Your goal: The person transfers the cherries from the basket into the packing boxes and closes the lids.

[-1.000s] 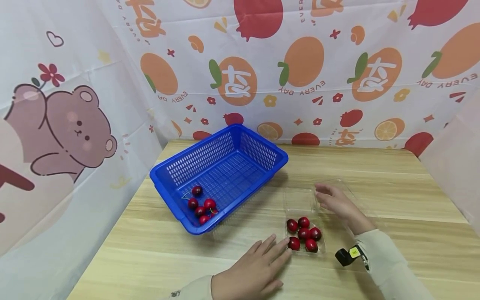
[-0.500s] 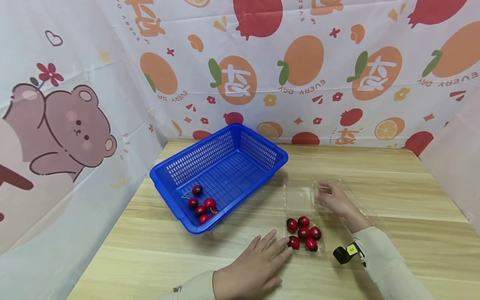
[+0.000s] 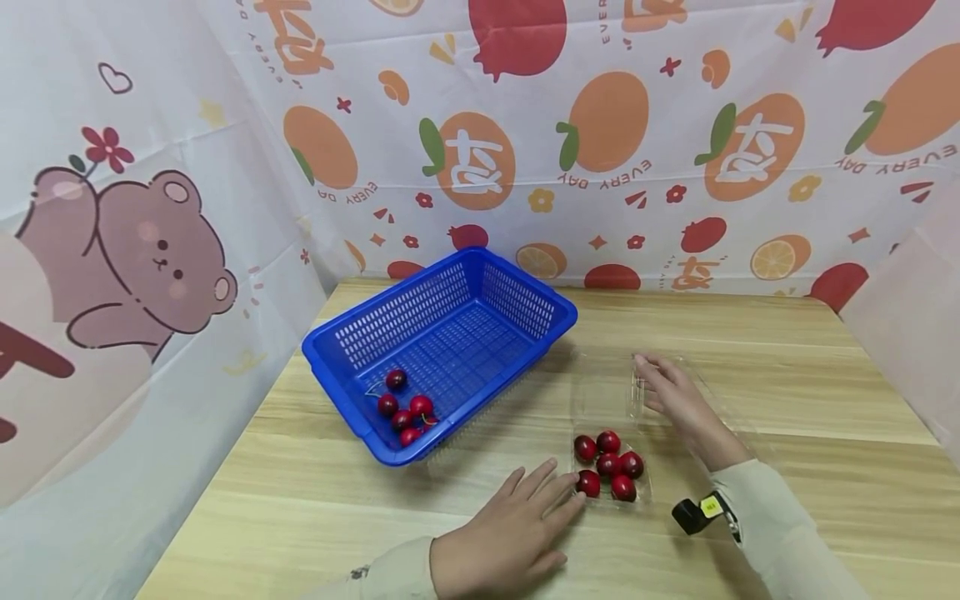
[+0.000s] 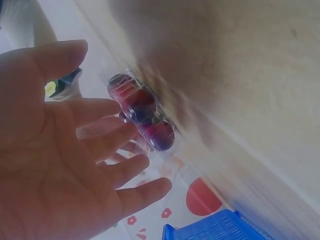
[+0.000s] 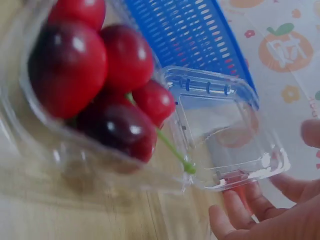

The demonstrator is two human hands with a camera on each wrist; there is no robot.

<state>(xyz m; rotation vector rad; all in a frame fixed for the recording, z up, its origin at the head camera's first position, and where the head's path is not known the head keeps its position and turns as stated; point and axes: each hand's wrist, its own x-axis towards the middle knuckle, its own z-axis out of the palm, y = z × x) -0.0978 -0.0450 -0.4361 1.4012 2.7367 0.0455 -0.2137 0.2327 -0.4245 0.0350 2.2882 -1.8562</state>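
Observation:
A clear plastic clamshell box (image 3: 642,498) holds several dark red cherries (image 3: 608,464); one has a green stem (image 5: 172,150) in the right wrist view. Its hinged lid (image 5: 225,135) stands raised on the far side. My left hand (image 3: 510,529) lies palm down with fingers spread and straight, fingertips right at the box's near left side. At the lid's right edge is my right hand (image 3: 678,408). Its fingers (image 5: 237,207) are loosely bent behind the lid in the right wrist view, with the thumb (image 5: 311,132) held apart from it.
A blue plastic basket (image 3: 438,271) with several cherries (image 3: 405,417) in its near left corner stands on the wooden table (image 3: 300,517) to the left. Faint clear plastic outlines (image 3: 705,387) show beyond my right hand. A printed cloth (image 3: 540,92) hangs behind the table.
The box lid has tilted further up, and my right hand has shifted slightly away from me along with it. My left hand stays nearly where it was beside the box.

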